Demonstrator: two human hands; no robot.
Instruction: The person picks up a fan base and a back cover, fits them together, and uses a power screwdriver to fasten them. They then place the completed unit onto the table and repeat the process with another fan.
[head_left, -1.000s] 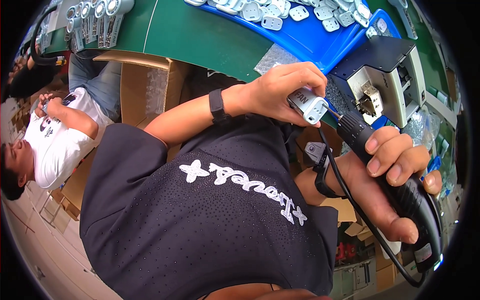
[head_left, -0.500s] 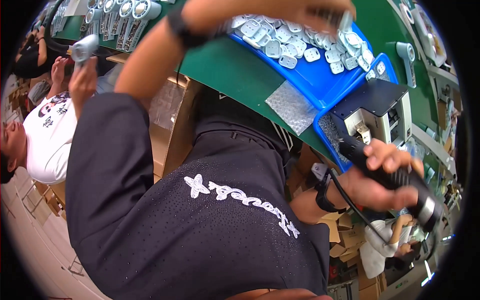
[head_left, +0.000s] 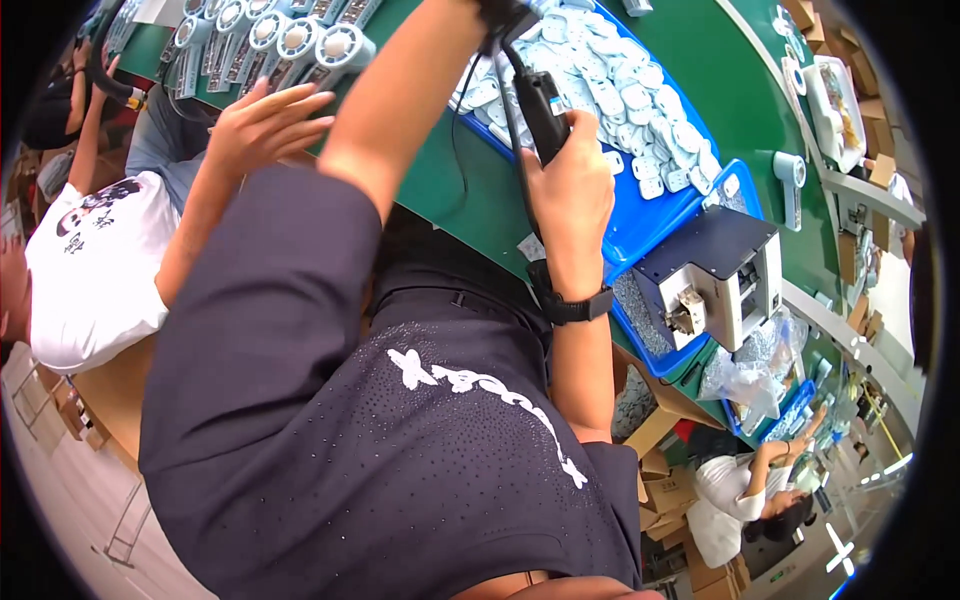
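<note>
My right hand (head_left: 578, 185) is wrapped round a black electric screwdriver (head_left: 543, 115), held upright over the near edge of a blue tray. A dark cord runs along the tool. Pale blue plastic covers (head_left: 610, 90) lie heaped in the blue tray (head_left: 640, 205). My left forearm (head_left: 405, 95) reaches up past the tray's left side to the top edge. Its black wristband (head_left: 505, 22) shows there, but the hand itself is out of the picture.
A screw-feeder-like machine (head_left: 715, 245) stands in a smaller blue tray at right. Handheld fans (head_left: 340, 45) lie in rows at upper left, near a co-worker's open hand (head_left: 270, 125). One fan (head_left: 790, 190) lies farther right. Another person (head_left: 735, 490) works at lower right.
My right hand has swung the screwdriver from beside the machine at right up and left to the tray. My left hand has moved up out of view. The co-worker's hand no longer holds a fan.
</note>
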